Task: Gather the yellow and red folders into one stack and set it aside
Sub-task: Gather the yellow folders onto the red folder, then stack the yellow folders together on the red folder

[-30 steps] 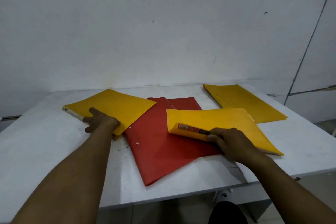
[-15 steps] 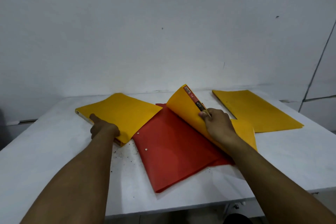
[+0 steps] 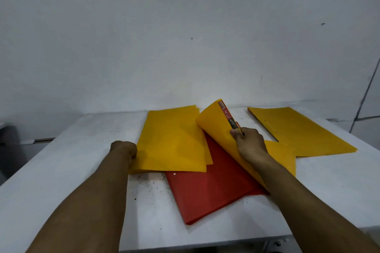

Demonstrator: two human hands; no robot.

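A red folder lies flat in the middle of the white table. One yellow folder overlaps the red folder's left part, and my left hand grips its near left corner. My right hand pinches the labelled edge of a second yellow folder, curled up off the red folder. A third yellow folder lies flat at the far right, untouched.
A white wall rises just behind the table. Dark crumbs speckle the tabletop near the red folder's left edge. The table's front edge runs below my forearms, and its right edge falls off beyond the third yellow folder.
My left hand has slid its yellow folder to the right, onto the red folder. My right hand keeps the curled yellow folder lifted, in much the same place.
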